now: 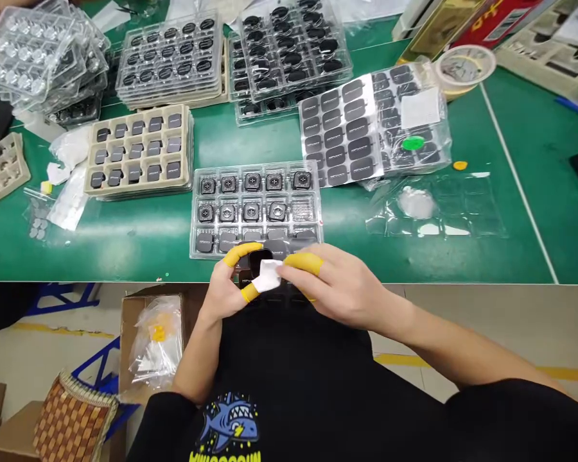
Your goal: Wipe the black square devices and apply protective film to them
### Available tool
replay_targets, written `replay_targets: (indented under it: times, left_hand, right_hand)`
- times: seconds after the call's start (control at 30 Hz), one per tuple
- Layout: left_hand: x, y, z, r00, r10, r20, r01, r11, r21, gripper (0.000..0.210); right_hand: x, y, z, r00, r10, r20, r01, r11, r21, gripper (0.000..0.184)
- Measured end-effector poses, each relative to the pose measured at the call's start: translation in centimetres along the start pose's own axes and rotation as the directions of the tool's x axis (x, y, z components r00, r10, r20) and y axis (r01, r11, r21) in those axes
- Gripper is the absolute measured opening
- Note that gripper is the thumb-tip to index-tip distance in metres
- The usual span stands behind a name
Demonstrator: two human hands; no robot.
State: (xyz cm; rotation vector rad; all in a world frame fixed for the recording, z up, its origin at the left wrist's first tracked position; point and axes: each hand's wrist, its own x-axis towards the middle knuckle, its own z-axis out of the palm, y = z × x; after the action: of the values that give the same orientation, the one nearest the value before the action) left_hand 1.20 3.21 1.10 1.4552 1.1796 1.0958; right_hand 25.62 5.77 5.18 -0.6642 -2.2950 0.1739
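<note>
My left hand, with yellow finger cots on thumb and index finger, pinches a dark square smartwatch body by its edges at the table's front edge. Against the watch lies a small white wipe, which the closed fingers of my right hand grip at its right side. My right hand also wears yellow finger cots. Just beyond both hands is a clear plastic tray. Watch bodies sit back side up in its two rear rows, one rear compartment being without a watch. Grey protective pieces show in the front row, partly hidden by my hands.
At left stands a beige tray of grey-covered pieces. Stacked clear trays of dark parts line the back. Printed sticker sheets and a tape roll lie to the right. An open carton with plastic bags is below the table.
</note>
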Motion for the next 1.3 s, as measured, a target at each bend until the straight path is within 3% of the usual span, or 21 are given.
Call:
replay_targets:
  times: [0.13, 0.33, 0.53, 0.73, 0.93, 1.13, 1.3]
  left_hand:
    - [-0.5, 0.1, -0.5, 0.998, -0.025, 0.054, 0.027, 0.999, -0.033, 0.056]
    - [-0.8, -0.9, 0.0, 0.993, -0.015, 0.117, 0.022, 0.998, -0.055, 0.062]
    - [-0.7, -0.8, -0.1, 0.998, -0.041, 0.052, 0.045, 0.996, -0.078, 0.060]
    - [-0.6, -1.1, -0.8, 0.993, -0.008, 0.121, 0.014, 0.999, -0.050, 0.056]
    - [-0.6, -1.2, -0.6, 0.995, -0.099, 0.014, 0.100, 0.990, -0.102, 0.062]
    - [-0.5, -1.4, -0.9, 0.992, -0.080, 0.101, 0.088, 0.993, -0.075, 0.061]
    - [-0.4, -1.6, -0.4, 0.995, -0.102, 0.002, 0.101, 0.987, -0.124, 0.065]
  right_hand:
    - [0.4, 0.2, 0.4, 0.981, -0.176, 0.076, 0.182, 0.980, -0.084, 0.030]
    - [1.6, 0.2, 0.6, 0.931, -0.316, 0.181, 0.337, 0.937, -0.098, 0.027]
    - [1.5, 1.0, 0.2, 0.944, -0.260, 0.203, 0.289, 0.948, -0.132, 0.031]
    - [1.9, 1.3, 0.7, 0.906, -0.365, 0.215, 0.384, 0.922, -0.053, 0.025]
    - [1.9, 2.0, 0.5, 0.932, -0.296, 0.207, 0.328, 0.935, -0.137, 0.032]
    - [1.8, 1.8, 1.0, 0.907, -0.372, 0.195, 0.382, 0.924, -0.013, 0.024]
    - [2.3, 2.7, 1.3, 0.932, -0.305, 0.198, 0.333, 0.935, -0.126, 0.030]
